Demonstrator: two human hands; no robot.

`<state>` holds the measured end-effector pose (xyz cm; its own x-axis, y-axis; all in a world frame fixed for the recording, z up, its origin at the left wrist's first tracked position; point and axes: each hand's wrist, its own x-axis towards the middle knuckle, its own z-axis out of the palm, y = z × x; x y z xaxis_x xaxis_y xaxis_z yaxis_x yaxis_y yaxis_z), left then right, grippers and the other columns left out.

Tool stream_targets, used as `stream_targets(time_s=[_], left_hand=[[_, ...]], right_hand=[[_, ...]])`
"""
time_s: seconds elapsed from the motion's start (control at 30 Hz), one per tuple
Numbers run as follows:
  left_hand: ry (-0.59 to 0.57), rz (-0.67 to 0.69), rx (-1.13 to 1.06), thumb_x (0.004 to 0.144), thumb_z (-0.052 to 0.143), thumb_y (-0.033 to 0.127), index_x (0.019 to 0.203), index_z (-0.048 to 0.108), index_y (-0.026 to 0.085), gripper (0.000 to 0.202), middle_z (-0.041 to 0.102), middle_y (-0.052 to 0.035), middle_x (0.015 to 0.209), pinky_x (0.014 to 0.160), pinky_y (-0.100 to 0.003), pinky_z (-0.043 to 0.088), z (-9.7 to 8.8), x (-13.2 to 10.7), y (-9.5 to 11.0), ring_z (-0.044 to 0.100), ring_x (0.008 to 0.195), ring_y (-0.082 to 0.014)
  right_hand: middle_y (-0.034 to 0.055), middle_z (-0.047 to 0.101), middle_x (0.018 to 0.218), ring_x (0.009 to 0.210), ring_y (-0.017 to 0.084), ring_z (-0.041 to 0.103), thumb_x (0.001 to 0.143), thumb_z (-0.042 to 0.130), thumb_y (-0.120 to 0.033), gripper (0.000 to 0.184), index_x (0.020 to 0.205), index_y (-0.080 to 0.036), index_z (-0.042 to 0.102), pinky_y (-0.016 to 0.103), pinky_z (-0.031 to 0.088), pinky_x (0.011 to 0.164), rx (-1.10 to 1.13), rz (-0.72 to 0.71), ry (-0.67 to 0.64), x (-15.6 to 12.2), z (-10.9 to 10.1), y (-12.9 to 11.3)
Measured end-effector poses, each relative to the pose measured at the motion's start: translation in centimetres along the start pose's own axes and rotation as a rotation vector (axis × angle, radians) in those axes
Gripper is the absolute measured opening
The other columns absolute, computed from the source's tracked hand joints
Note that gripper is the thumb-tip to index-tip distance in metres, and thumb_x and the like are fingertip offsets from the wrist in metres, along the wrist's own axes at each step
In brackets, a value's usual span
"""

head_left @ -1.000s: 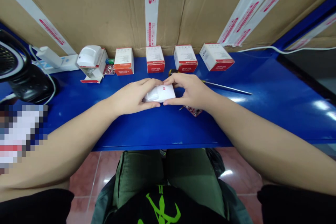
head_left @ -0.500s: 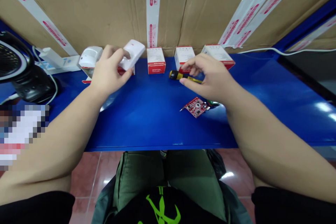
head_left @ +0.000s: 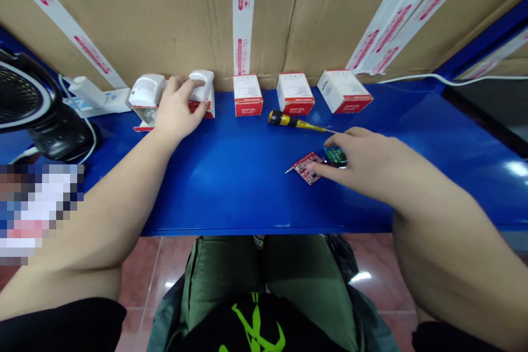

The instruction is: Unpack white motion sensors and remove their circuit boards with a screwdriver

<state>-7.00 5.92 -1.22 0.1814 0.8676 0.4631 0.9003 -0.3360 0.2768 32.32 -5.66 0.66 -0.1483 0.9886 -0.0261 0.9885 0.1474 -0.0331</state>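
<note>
On the blue metal bench (head_left: 247, 187), the left hand (head_left: 178, 113) is clasping a white plastic sensor (head_left: 201, 85) at far left while the narrowed right hand (head_left: 363, 162) is covering a green module (head_left: 335, 157) by a red circuit board (head_left: 306, 168).

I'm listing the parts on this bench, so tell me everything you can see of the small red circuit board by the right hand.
The red circuit board is a small, roughly square printed board with a glossy red face, pale markings and tiny components too small to identify. It lies flat on the blue bench top, in front of the screwdriver. A thin metal pin juts from its left corner. The right hand's fingers touch its right side, next to a green part; whether that part is attached cannot be told.
</note>
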Motion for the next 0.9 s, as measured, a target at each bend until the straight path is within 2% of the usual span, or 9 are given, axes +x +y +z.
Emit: stream_targets(time_s=[0.07, 0.2, 0.3, 0.43, 0.53, 0.63, 0.7, 0.8, 0.9], left_hand=[[-0.051, 0.017, 0.011, 0.099, 0.057, 0.068, 0.165, 0.06, 0.022, 0.081, 0.06, -0.0115, 0.166, 0.142, -0.07, 0.042, -0.2, 0.0, -0.6, 0.054, 0.161, -0.0378], [-0.153, 0.063, -0.013, 0.085, 0.076, 0.079, 0.179, 0.046, 0.022, 0.114, 0.048, -0.0134, 0.179, 0.142, -0.078, 0.036, -0.3, -0.2, -2.2, 0.044, 0.168, -0.0468], [-0.168, 0.1, -0.048, 0.082, 0.074, 0.089, 0.184, 0.038, 0.026, 0.124, 0.039, -0.0109, 0.186, 0.141, -0.081, 0.034, 0.0, -0.4, -3.3, 0.035, 0.173, -0.0497], [-0.157, 0.097, -0.048, 0.075, 0.072, 0.1, 0.184, 0.039, 0.027, 0.136, 0.037, -0.0134, 0.187, 0.139, -0.079, 0.039, 0.4, -0.5, -3.8, 0.037, 0.172, -0.0537], [-0.181, 0.088, -0.045, 0.074, 0.07, 0.102, 0.185, 0.036, 0.025, 0.139, 0.034, -0.0133, 0.189, 0.141, -0.081, 0.035, 0.4, -0.4, -3.8, 0.035, 0.172, -0.0548], [-0.17, 0.088, -0.049, 0.074, 0.071, 0.101, 0.185, 0.037, 0.027, 0.137, 0.035, -0.0114, 0.189, 0.141, -0.082, 0.034, 0.3, -0.4, -3.9, 0.033, 0.174, -0.0561], [-0.154, 0.096, -0.041, 0.074, 0.077, 0.095, 0.184, 0.039, 0.03, 0.133, 0.038, -0.0118, 0.188, 0.142, -0.08, 0.036, 0.2, -0.5, -4.0, 0.032, 0.175, -0.0565], [-0.18, 0.101, -0.005, 0.075, 0.085, 0.082, 0.184, 0.039, 0.03, 0.13, 0.038, -0.0169, 0.188, 0.144, -0.076, 0.036, -0.1, -0.5, -3.7, 0.031, 0.177, -0.0573], [-0.21, 0.085, 0.017, 0.075, 0.089, 0.077, 0.185, 0.036, 0.027, 0.132, 0.036, -0.0206, 0.189, 0.144, -0.077, 0.033, -0.4, -0.5, -3.2, 0.03, 0.177, -0.0591]], right_hand=[[0.0221, 0.082, 0.124, 0.1, 0.043, 0.084, 0.098, 0.073, -0.066, 0.056, 0.124, -0.018, 0.086, 0.064, 0.071, 0.09, 0.077, -0.1, 0.043, -0.3, 0.5, 0.0], [0.0228, 0.081, 0.137, 0.128, 0.041, 0.081, 0.106, 0.067, -0.049, 0.046, 0.132, -0.014, 0.085, 0.059, 0.068, 0.113, 0.233, -0.461, 0.081, -0.5, 1.4, -1.2], [0.024, 0.076, 0.152, 0.14, 0.037, 0.077, 0.112, 0.06, -0.04, 0.05, 0.147, -0.01, 0.079, 0.054, 0.065, 0.122, 0.314, -0.701, 0.03, 0.5, 1.8, -3.5], [0.0253, 0.07, 0.161, 0.136, 0.034, 0.078, 0.116, 0.054, -0.032, 0.052, 0.158, -0.006, 0.072, 0.053, 0.063, 0.124, 0.311, -0.892, 0.007, 4.3, 2.1, -7.5], [0.022, 0.074, 0.157, 0.14, 0.034, 0.075, 0.115, 0.055, -0.025, 0.045, 0.153, -0.011, 0.075, 0.057, 0.057, 0.13, 0.232, -0.928, 0.074, 8.0, 2.2, -10.1], [0.0191, 0.078, 0.151, 0.154, 0.037, 0.066, 0.114, 0.058, -0.022, 0.041, 0.15, -0.014, 0.075, 0.07, 0.035, 0.143, 0.097, -0.896, 0.152, 11.1, 2.1, -12.2], [0.0216, 0.075, 0.156, 0.161, 0.039, 0.06, 0.112, 0.058, -0.017, 0.046, 0.155, -0.012, 0.071, 0.075, 0.027, 0.144, 0.048, -0.833, 0.19, 12.4, 1.8, -13.2], [0.0248, 0.073, 0.16, 0.159, 0.041, 0.062, 0.107, 0.055, -0.01, 0.059, 0.166, -0.011, 0.061, 0.075, 0.031, 0.141, 0.018, -0.772, 0.194, 13.8, 1.1, -14.4], [0.0238, 0.079, 0.148, 0.143, 0.04, 0.073, 0.106, 0.056, -0.011, 0.064, 0.169, -0.01, 0.057, 0.071, 0.034, 0.138, -0.049, -0.697, 0.128, 15.1, 0.2, -15.3]])
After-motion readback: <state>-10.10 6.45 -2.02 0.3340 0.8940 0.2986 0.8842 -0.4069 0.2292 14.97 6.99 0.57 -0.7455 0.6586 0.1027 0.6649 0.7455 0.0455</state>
